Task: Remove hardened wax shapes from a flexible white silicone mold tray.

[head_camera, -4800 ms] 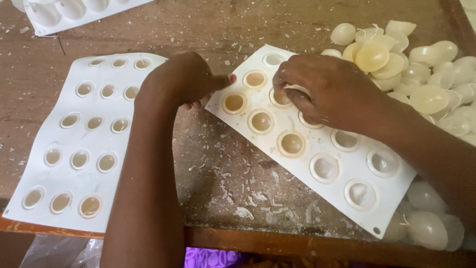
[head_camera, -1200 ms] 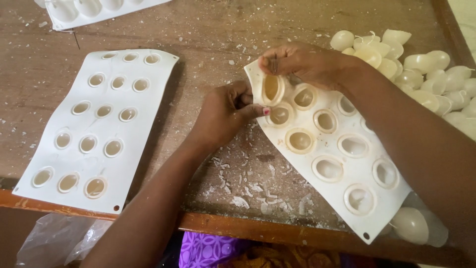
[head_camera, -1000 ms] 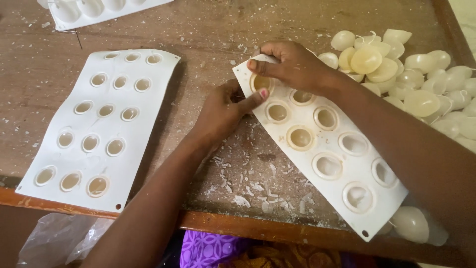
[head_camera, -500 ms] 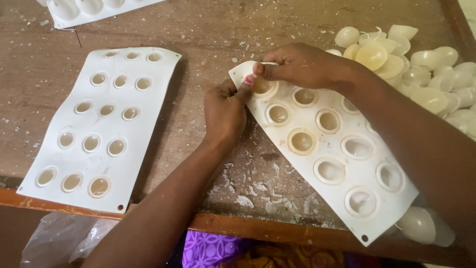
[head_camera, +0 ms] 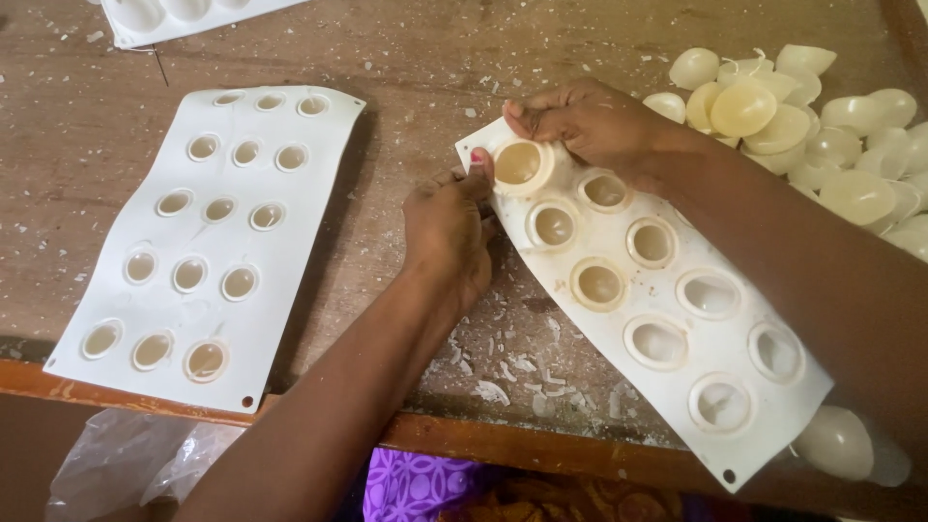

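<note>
We hold the white mould at its far left corner, where it lies slanted on the wooden table, its near end jutting past the table's edge. Our left hand pinches the mould's left edge between thumb and fingertips, just beside the first cup. Our right hand grips the top corner, fingers curled together over the rim and thumb pressed near that same cup. Several cups hold pale wax. To the right sits a heap of cream wax domes. Well apart on the left lies a second mould, and a third mould shows at the top edge.
</note>
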